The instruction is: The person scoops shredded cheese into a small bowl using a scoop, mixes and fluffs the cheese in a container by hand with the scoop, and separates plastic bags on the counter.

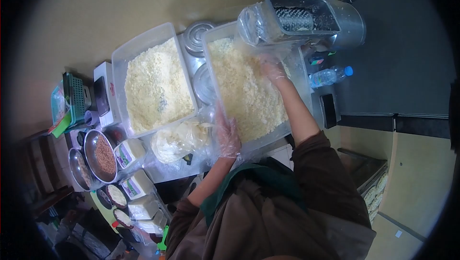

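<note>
Working two hands at one tub (303, 78), both in clear plastic gloves. Right hand (274, 70) is reaching over the far wall side and sitting at the surface of the pale crumbs (249, 97), just below the plastic-wrapped end of the grating machine (306, 13). Fingers are blurring, so can't tell whether that grip is closing on crumbs or spreading. Crumbs are lying directly around the fingertips and running toward the wearer, filling most of the tub floor.

Left hand (227, 138) is resting at the tub's near-left corner, fingers pointing up along the wall, outside the main crumb pile. Glove is creasing and reflecting; can't tell if the grip is pinching the wall or only bracing.

Second tub (143, 41) is standing to the left, also carrying crumbs. Two round lids (199, 38) are lying between the tubs. Plastic bag of white stuff (175, 142) is sitting just beside the left hand on the metal worktop (163, 169). Capped bottle (328, 77) is lying right of the tub, near a dark phone (328, 110).
</note>
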`<state>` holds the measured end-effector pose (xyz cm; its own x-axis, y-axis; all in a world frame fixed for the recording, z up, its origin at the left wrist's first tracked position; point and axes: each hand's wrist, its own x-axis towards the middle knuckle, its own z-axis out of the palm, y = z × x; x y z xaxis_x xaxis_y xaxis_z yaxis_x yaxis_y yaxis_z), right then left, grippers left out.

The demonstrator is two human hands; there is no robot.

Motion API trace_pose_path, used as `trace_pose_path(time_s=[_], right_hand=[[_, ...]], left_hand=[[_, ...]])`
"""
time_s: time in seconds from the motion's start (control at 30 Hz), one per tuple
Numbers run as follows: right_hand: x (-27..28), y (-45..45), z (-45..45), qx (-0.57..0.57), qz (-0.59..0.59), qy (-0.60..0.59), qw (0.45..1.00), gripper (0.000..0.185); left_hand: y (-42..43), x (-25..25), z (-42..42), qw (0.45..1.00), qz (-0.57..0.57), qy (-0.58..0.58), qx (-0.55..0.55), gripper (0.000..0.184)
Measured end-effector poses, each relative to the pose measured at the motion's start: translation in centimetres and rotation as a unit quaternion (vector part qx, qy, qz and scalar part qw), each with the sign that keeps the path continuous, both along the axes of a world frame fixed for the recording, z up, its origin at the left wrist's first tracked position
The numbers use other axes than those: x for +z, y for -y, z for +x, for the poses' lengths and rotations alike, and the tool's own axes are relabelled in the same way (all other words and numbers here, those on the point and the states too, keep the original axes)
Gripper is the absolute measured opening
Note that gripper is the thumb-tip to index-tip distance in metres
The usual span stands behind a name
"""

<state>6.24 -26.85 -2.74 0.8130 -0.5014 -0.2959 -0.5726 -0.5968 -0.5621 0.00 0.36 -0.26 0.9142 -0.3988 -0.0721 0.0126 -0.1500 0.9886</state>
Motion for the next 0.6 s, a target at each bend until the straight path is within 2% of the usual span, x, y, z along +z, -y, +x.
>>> trace_pose_path(time_s=[0.07, 0.17, 0.2, 0.27, 0.3, 0.37, 0.43, 0.47, 0.5, 0.53, 0.6], right_hand=[[4.4, -3.3, 0.1, 0.076, -0.059, -0.041, 0.995, 0.035], [9.2, -5.1, -3.6, 0.046, -0.065, -0.035, 0.996, 0.037], [8.7, -3.9, -4.0, 0.049, -0.064, -0.04, 0.996, 0.037], [6.4, -0.6, -3.2, 0.04, -0.156, -0.181, 0.97, 0.049], [4.6, 0.0, -1.9, 0.041, -0.155, -0.177, 0.971, 0.049], [1.4, -0.4, 1.1, 0.084, -0.158, 0.034, 0.983, 0.042], [1.0, -5.8, 5.2, -0.068, -0.07, 0.26, 0.961, 0.042], [2.7, -6.5, 5.0, -0.071, -0.07, 0.263, 0.96, 0.042], [5.9, -7.4, 4.4, 0.027, -0.077, 0.107, 0.991, 0.043], [8.1, -8.3, 3.5, 0.124, -0.082, -0.052, 0.987, 0.044], [9.4, -7.9, -0.9, 0.156, -0.084, -0.029, 0.984, 0.044]], left_hand=[[0.0, 0.2, 0.1, 1.0, -0.012, -0.014, -0.003, 0.06], [-0.1, 0.0, 0.0, 1.0, 0.014, 0.017, -0.004, 0.06], [-0.1, -0.2, -0.1, 1.0, 0.012, 0.006, -0.001, 0.06], [0.1, -0.3, 0.0, 1.0, 0.009, 0.001, 0.001, 0.06], [0.1, -0.2, 0.0, 1.0, -0.007, 0.007, -0.001, 0.06], [0.2, -0.3, 0.1, 1.0, -0.02, 0.017, 0.002, 0.06], [0.3, -0.9, 0.0, 0.999, -0.038, 0.003, 0.008, 0.06], [0.4, -0.8, 0.0, 0.999, -0.037, 0.006, 0.006, 0.06], [0.4, -0.7, 0.1, 0.999, -0.031, 0.006, 0.009, 0.06], [0.4, -0.6, 0.1, 1.0, -0.025, 0.006, 0.012, 0.06], [0.2, -0.6, 0.0, 1.0, -0.014, 0.01, 0.011, 0.059]])
